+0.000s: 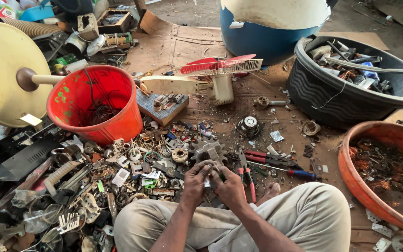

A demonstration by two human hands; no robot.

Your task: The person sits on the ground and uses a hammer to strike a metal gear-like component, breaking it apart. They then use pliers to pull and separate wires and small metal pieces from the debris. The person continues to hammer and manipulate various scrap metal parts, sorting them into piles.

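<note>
A person sits cross-legged on flattened cardboard (182, 46) amid scrap, both hands brought together over a small metal part (207, 176) held just above the knees; the left hand (196, 181) grips it from one side with curled fingers, the right hand (229, 186) closes on it from the other, and the two hands touch around it; the part is greyish and dull, mostly hidden by the fingers, so its exact shape cannot be told; a pale scrap shows between the hands. Just beyond the hands lies a grey toothed gear (209, 151), dusty and worn, resting on the litter; just right of the gear lie red-handled pliers (266, 157) and a screwdriver (294, 172) with a red and blue handle; further right of the gear sits a rust-coloured tub (355, 186) holding tangled brownish wire; beyond that tub stands a black ribbed tub (322, 93) filled with metal pieces. Left and beyond the gear stands a red bucket (117, 123) with dark wires inside; beside the bucket a cream round disc (1, 70) on a stem leans over; directly beyond the gear lies a cream fan body with a red blade and wire grille (222, 67); behind it stands a blue barrel (262, 39); left of the gear spreads a heap of washers, rings and plastic bits (131, 168).
</note>
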